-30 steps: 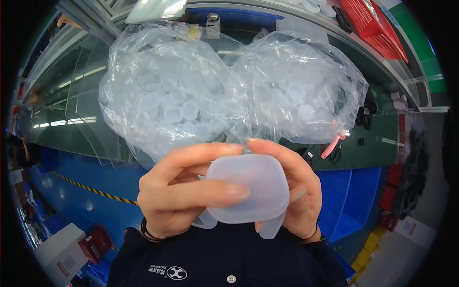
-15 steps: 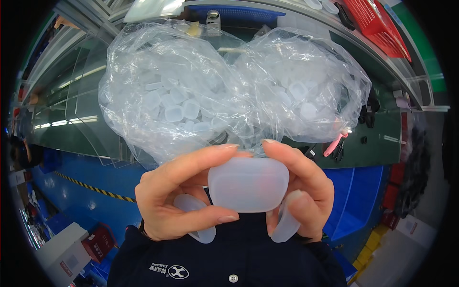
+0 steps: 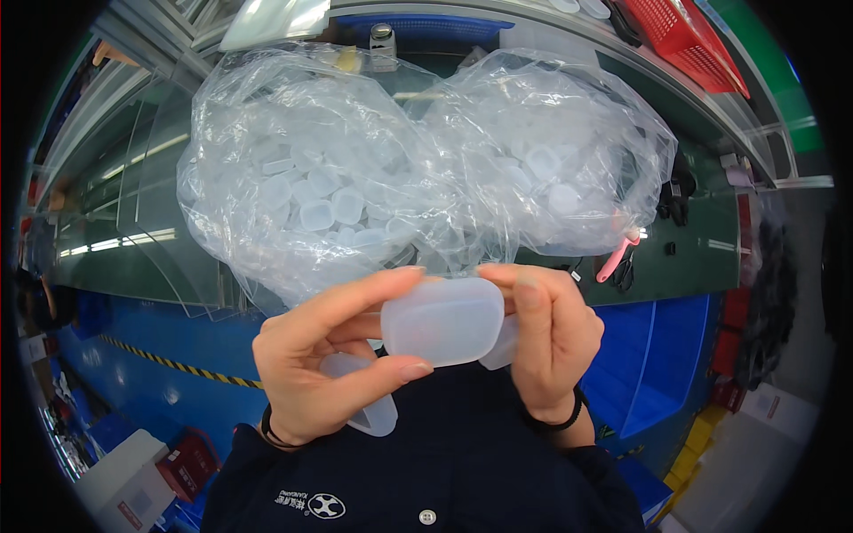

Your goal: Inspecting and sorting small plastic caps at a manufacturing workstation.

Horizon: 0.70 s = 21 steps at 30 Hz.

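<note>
A frosted, rounded-rectangular plastic piece (image 3: pixel 442 322) is held up in front of my chest. My left hand (image 3: pixel 324 355) grips its left side between thumb and fingers. A second frosted piece (image 3: pixel 377 414) is tucked in the left palm. At the upper right edge, the fingers of my right hand (image 3: pixel 546 333) touch the held piece. Another frosted piece (image 3: pixel 502 345) is in the right hand, partly hidden behind the held one. Beyond my hands, a clear plastic bag (image 3: pixel 240 178) on the left and another bag (image 3: pixel 577 98) on the right contain many similar frosted pieces.
Both bags lie on a dark green table (image 3: pixel 711 258). A pink-handled tool (image 3: pixel 613 260) and black scissors (image 3: pixel 626 274) lie at the right. A small bottle (image 3: pixel 383 53) stands behind the bags. A red basket (image 3: pixel 689 44) is at the far right, a blue bin (image 3: pixel 657 355) below the table edge.
My right hand has turned, its thumb rising to the top edge. The held piece has tilted and shifted slightly left and up. The piece in my right hand now sits behind it.
</note>
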{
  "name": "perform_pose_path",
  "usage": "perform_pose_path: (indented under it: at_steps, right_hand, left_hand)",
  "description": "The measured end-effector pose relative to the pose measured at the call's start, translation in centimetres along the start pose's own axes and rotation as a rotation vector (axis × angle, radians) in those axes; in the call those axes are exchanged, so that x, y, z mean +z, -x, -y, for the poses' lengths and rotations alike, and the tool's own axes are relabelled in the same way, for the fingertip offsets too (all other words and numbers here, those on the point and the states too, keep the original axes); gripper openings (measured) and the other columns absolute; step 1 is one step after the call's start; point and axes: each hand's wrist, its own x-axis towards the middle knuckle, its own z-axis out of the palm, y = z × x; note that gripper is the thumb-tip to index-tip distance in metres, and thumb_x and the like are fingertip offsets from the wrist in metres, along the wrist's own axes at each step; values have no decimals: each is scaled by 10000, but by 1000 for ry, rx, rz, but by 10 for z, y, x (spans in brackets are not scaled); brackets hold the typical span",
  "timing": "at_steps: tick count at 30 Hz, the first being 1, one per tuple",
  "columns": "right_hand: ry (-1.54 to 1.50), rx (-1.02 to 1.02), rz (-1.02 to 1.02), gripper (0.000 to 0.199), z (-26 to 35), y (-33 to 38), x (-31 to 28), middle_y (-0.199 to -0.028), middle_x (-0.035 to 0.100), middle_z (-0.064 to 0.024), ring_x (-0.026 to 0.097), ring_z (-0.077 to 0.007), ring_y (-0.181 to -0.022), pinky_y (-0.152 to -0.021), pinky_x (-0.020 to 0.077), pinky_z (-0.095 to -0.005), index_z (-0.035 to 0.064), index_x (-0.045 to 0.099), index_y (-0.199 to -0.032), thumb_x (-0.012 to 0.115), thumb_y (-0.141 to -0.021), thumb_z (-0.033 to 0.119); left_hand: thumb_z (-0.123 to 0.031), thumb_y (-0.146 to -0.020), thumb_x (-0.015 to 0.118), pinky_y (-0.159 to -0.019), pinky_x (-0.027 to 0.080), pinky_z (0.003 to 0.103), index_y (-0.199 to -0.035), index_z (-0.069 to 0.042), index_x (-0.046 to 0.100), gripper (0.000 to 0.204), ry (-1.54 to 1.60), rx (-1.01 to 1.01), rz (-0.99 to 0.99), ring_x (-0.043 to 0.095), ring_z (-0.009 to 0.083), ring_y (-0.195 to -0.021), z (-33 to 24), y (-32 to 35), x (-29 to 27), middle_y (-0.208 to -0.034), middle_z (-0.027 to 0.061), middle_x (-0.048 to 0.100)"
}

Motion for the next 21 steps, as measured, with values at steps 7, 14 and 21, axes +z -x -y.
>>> perform_pose_path:
  at_steps: [7,14,21]
  right_hand:
    - [339,593,603,100,-66,55,-57,-579,578,-70,507,-124,-422,-435,387,-229,39,580,-792,570,-766,135]
    - [-122,669,312,526,-25,42,-53,-821,599,-66,534,-78,-518,-481,413,-192,41,378,-1220,586,-741,99]
    - [-553,341,463,558,36,7,-21,-686,597,-40,525,-28,-567,-526,400,-151,-33,352,-1199,634,-730,78]
  left_hand:
    - [105,-597,667,-704,504,296,-1089,120,441,542,320,172,88,582,270,-863,-2,-2,-6,-989,277,531]
    - [121,-594,663,-719,497,317,-1105,145,404,573,388,146,179,566,285,-891,-3,-1,0,-984,299,521]
    - [85,-568,705,-696,487,276,-1084,95,465,569,135,225,80,574,240,-889,-5,4,6,-976,227,559]
